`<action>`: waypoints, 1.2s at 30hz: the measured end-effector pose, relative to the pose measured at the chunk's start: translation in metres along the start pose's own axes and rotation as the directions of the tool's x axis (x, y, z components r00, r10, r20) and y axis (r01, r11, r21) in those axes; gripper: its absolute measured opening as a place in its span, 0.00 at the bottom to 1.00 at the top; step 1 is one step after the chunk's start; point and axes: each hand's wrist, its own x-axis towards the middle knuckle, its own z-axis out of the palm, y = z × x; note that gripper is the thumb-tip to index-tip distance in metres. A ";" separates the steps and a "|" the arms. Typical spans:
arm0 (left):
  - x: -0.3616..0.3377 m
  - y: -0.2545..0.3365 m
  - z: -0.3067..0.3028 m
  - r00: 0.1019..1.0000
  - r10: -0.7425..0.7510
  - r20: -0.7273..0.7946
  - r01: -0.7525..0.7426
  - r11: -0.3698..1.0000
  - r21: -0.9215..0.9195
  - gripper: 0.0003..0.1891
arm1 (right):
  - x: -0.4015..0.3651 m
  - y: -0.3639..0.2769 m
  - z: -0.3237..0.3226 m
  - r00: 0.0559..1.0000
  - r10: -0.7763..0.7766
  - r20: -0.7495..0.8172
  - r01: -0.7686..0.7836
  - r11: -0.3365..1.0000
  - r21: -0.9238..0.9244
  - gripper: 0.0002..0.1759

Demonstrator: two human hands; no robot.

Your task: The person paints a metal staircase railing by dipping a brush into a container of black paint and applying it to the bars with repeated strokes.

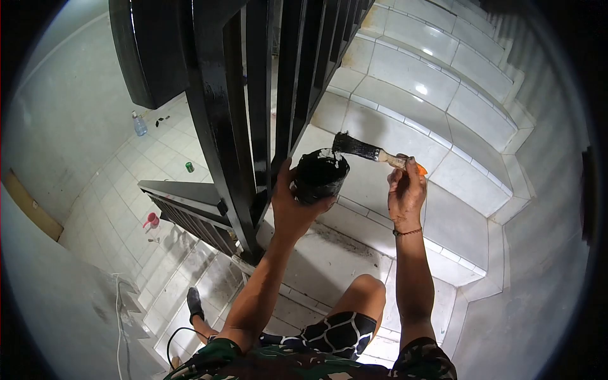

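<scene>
Head view: a person sitting on a white-tiled staircase [411,76] is holding a small black paint pot [320,176] in the left hand [292,206], with the fingers wrapping its wall from behind and below, just beside the glossy black railing [253,126]. The right hand [405,193] is closing around the wooden handle of a paintbrush [370,152] near its orange end. The paint-laden bristles are sitting at the pot's far rim, though whether they are touching it or hanging just above is unclear. The pot is open-topped and smeared outside, so it is probably light but slick, calling for a full wrap around the wall and a level carry. The brush is looking stiff along the handle and soft and wet at the tip, best taken on the bare wood behind the metal band. On the floor below, a plastic bottle [140,124], a green can [189,167] and a red item [151,220] are standing well apart.
</scene>
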 end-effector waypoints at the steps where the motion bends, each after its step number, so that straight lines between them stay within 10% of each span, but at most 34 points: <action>1: 0.001 0.001 0.001 1.000 -0.024 0.006 0.024 1.000 -0.007 0.51 | 0.000 0.001 0.000 1.000 -0.003 0.003 0.003 1.000 0.004 0.10; 15: 0.059 0.004 0.031 0.978 0.118 -0.174 -0.136 0.987 -0.091 0.52 | 0.108 -0.007 0.086 0.970 -0.196 0.144 0.159 0.959 0.236 0.09; 23: 0.053 0.019 0.021 0.976 0.148 -0.157 -0.162 0.983 -0.086 0.51 | 0.180 0.001 0.162 0.960 -0.280 -0.029 0.275 0.910 0.309 0.12; 36: 0.002 0.028 -0.012 0.990 0.129 -0.051 -0.132 0.990 -0.046 0.50 | 0.181 0.039 0.140 0.967 -0.244 -0.079 0.255 0.943 0.214 0.09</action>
